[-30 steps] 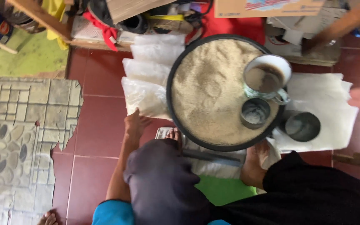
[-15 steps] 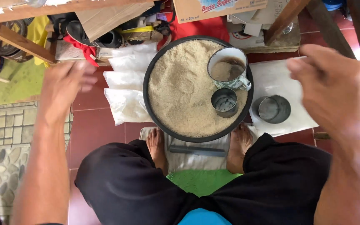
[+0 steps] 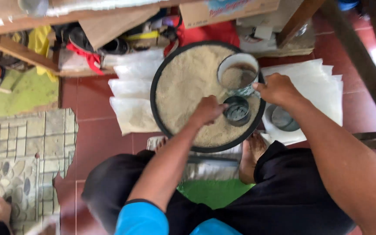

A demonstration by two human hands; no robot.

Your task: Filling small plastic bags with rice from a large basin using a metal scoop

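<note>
A wide black round basin (image 3: 162, 124) full of pale rice sits on the red tiled floor in front of me. Inside it stand a white enamel mug (image 3: 238, 74) holding some rice and a small dark tin can (image 3: 237, 110). My left hand (image 3: 207, 110) rests on the rice, its fingers touching the left side of the tin can. My right hand (image 3: 277, 89) reaches over the basin's right rim and grips the mug at its handle side. A second small tin (image 3: 281, 118) lies just outside the basin under my right wrist.
Filled clear bags of rice (image 3: 131, 93) lie left of the basin; a stack of empty plastic bags (image 3: 323, 87) lies on the right. Wooden table legs (image 3: 299, 19), a cardboard box (image 3: 227, 11) and clutter crowd the far side. My bare feet (image 3: 251, 156) flank a green mat (image 3: 214, 191).
Both hands came down from raised, blurred positions at the frame edges to the basin. The left now touches the tin can, the right holds the mug.
</note>
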